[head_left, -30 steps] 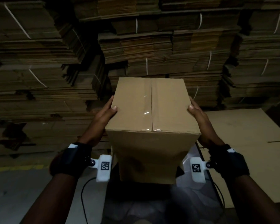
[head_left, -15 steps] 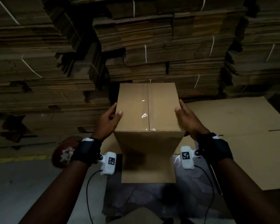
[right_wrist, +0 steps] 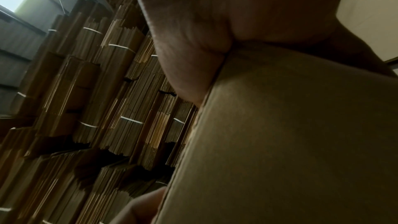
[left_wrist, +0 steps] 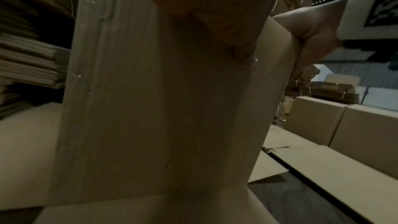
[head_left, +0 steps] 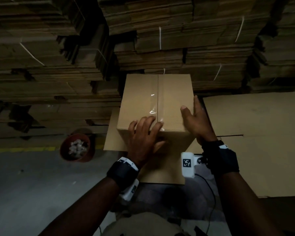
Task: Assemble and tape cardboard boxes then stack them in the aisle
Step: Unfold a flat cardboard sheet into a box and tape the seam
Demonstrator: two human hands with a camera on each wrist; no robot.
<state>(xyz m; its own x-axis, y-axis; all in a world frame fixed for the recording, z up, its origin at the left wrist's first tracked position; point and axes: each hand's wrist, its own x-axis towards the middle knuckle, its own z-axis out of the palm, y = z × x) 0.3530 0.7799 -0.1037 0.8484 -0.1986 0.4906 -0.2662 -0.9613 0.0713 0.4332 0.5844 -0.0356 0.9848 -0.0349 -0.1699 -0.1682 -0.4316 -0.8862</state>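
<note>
Taped cardboard box (head_left: 156,106) upright on flattened cardboard (head_left: 111,142) on the floor, just in front of the stacked bundles of flat cartons (head_left: 177,53). Clear tape (head_left: 154,111) along the centre seam of the top, running over the near edge. Left hand (head_left: 144,137) draped over that near top edge, fingers loosely bent across the tape end, thumb down the front face; pressing rather than clamping. Right hand (head_left: 195,121) flat against the right top corner, fingers straight, thumb lying on the top panel. Neither grip closed round the box. Bottom flaps splayed outward at floor level in the left wrist view, so probably still open underneath.

Likely risks from here: tape end lifting at the corner if not rubbed down firmly; box skewing or sliding on the smooth cardboard under uneven pressure from the two hands; walls buckling if lifted by flat palms alone. Red tub (head_left: 76,147) of crumpled scraps near the left, easily knocked during a turn toward the aisle.
</note>
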